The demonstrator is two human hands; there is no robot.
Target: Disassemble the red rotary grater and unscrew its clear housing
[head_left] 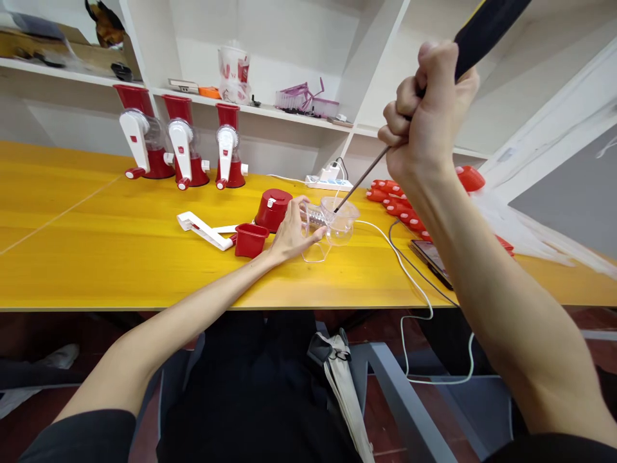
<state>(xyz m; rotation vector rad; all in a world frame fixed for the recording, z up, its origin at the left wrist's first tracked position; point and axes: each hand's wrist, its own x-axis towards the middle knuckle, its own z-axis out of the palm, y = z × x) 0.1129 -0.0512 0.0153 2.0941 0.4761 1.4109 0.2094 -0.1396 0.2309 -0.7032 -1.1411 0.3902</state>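
My right hand point(424, 122) is clenched in a fist round the black and yellow handle of a long screwdriver point(477, 32), raised high above the yellow table point(120, 257). Its thin metal shaft point(361, 179) runs down and left, with the tip inside a clear plastic housing point(332, 225) lying on the table. My left hand point(292, 231) rests on the left side of that clear housing, fingers curled against it. Just left of this hand stand a small red cup-shaped part point(250, 240) and a red round cap point(273, 207). A white crank handle point(205, 230) lies further left.
Three assembled red-and-white grinders point(183, 145) stand in a row at the back of the table. A heap of red parts point(400, 202) lies at the right, with a phone point(431, 257), a white cable point(409, 276) and a power strip point(328, 183). Shelves stand behind.
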